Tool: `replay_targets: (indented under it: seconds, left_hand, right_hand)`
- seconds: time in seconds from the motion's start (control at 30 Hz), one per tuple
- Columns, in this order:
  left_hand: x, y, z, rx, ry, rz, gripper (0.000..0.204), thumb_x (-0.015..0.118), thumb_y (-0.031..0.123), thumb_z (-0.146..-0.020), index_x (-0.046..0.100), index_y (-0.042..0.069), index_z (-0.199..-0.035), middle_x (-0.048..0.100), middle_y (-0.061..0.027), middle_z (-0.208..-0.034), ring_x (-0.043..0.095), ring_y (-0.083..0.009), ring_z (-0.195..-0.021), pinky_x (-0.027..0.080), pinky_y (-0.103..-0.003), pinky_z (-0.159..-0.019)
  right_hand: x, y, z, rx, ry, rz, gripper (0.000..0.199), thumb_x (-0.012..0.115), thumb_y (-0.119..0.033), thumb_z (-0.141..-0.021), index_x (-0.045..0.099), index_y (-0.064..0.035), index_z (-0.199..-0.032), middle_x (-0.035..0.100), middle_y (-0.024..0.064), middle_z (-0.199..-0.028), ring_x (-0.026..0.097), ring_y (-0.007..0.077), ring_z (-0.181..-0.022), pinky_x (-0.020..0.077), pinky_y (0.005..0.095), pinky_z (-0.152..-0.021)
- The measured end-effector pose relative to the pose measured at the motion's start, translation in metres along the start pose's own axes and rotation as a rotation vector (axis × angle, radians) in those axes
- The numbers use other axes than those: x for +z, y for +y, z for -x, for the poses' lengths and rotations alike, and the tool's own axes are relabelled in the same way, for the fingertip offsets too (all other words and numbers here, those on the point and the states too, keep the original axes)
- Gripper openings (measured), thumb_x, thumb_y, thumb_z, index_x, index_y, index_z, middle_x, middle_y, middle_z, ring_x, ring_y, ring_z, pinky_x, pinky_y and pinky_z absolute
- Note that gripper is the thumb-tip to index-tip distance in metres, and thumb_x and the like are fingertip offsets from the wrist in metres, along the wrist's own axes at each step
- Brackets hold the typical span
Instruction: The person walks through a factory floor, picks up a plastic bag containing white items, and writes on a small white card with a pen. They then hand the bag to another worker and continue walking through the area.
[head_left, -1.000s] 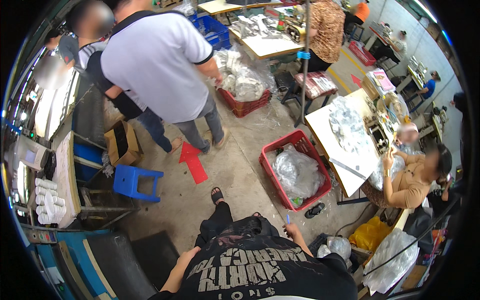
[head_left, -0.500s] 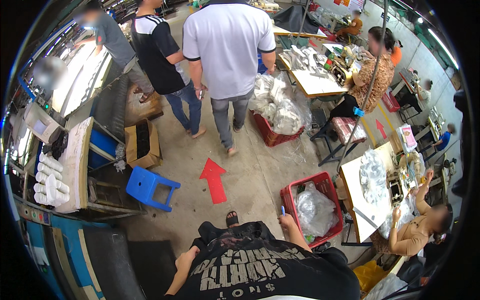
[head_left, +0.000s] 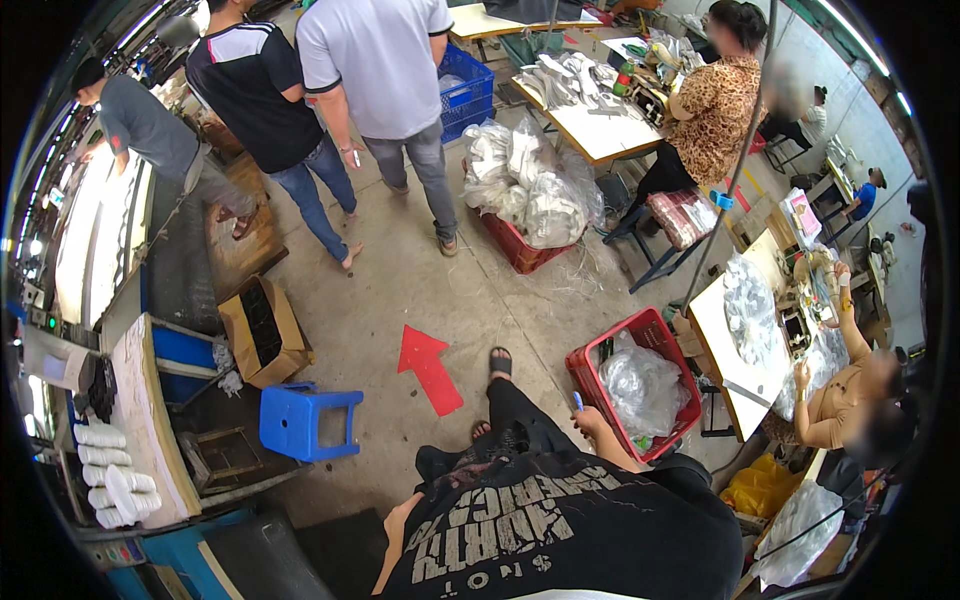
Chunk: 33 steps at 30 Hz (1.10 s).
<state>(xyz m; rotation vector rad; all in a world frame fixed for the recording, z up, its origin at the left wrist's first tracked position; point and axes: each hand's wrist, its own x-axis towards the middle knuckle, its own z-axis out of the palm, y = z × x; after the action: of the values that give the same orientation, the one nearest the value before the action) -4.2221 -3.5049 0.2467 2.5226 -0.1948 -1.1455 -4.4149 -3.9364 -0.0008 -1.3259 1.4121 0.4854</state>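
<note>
My right hand (head_left: pixel 594 424) hangs at my right side, closed round a slim blue pen (head_left: pixel 578 401) that sticks up past the fingers. It is nearest to a red plastic crate (head_left: pixel 588 378) filled with clear plastic bags (head_left: pixel 641 385). My left hand (head_left: pixel 401 516) is low against the left side of my black shirt (head_left: pixel 560 520); its fingers are hidden, so any hold cannot be made out. Both of my feet show in dark sandals on the concrete floor, one ahead of the other.
A red floor arrow (head_left: pixel 428 368) lies ahead. To the left stand a blue stool (head_left: pixel 287 425) and a cardboard box (head_left: pixel 285 355). Two people walk ahead; others sit at sewing tables on the right. Another red crate (head_left: pixel 525 256) holds bagged white pieces.
My view has shifted forward and turned right; the people ahead now appear farther left. A leg now stretches forward. My right hand still holds the pen, and a blue crate shows ahead.
</note>
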Motion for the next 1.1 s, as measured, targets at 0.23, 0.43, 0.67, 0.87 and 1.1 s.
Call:
replay_targets:
  seconds: [0.23, 0.43, 0.67, 0.87, 1.1]
  left_hand:
    - [-0.063, 0.057, -0.098, 0.034, -0.032, -0.004, 0.028, 0.06, 0.04, -0.084, 0.06, 0.022, -0.106, 0.069, -0.0148, -0.095, 0.066, -0.0336, -0.094, 0.048, -0.041, -0.077]
    - [-0.132, 0.131, -0.179, 0.052, -0.022, -0.024, 0.028, 0.062, 0.038, -0.084, 0.06, 0.021, -0.106, 0.069, -0.0145, -0.094, 0.066, -0.0324, -0.092, 0.049, -0.04, -0.076]
    - [-0.204, 0.199, -0.272, 0.071, -0.037, -0.06, 0.029, 0.064, 0.036, -0.083, 0.061, 0.02, -0.106, 0.07, -0.014, -0.093, 0.067, -0.031, -0.091, 0.049, -0.04, -0.076]
    - [-0.275, 0.239, -0.366, 0.128, -0.102, -0.08, 0.029, 0.065, 0.035, -0.082, 0.061, 0.019, -0.106, 0.07, -0.0136, -0.093, 0.067, -0.0297, -0.09, 0.049, -0.039, -0.075]
    - [-0.375, 0.28, -0.487, 0.299, -0.289, -0.224, 0.03, 0.067, 0.033, -0.082, 0.061, 0.017, -0.107, 0.07, -0.0132, -0.092, 0.067, -0.0283, -0.088, 0.049, -0.038, -0.075]
  right_hand:
    - [-0.018, -0.035, -0.06, 0.181, 0.039, -0.151, 0.026, 0.057, -0.017, -0.084, 0.064, 0.0041, -0.097, 0.064, 0.0176, -0.074, 0.052, 0.025, -0.047, 0.0437, 0.0432, -0.044]
    - [-0.041, -0.158, -0.143, 0.12, 0.044, -0.055, 0.023, 0.053, -0.02, -0.085, 0.065, -0.0003, -0.084, 0.06, 0.0135, -0.068, 0.053, 0.0281, -0.051, 0.0403, 0.0429, -0.046]
    - [-0.039, -0.418, -0.197, -0.349, 0.128, 0.327, 0.032, 0.061, -0.031, -0.081, 0.067, -0.0001, -0.085, 0.063, 0.0138, -0.063, 0.06, 0.0254, -0.047, 0.0469, 0.0399, -0.047]
    - [0.001, -0.559, -0.202, -0.416, 0.086, 0.287, 0.029, 0.059, -0.03, -0.082, 0.067, -0.0063, -0.097, 0.067, 0.0116, -0.073, 0.061, 0.0231, -0.056, 0.0479, 0.0383, -0.049]
    - [0.039, -0.575, -0.227, -0.105, 0.035, 0.405, 0.033, 0.056, -0.029, -0.081, 0.071, -0.0025, -0.094, 0.07, 0.0203, -0.089, 0.067, 0.0334, -0.083, 0.0519, 0.0448, -0.069]
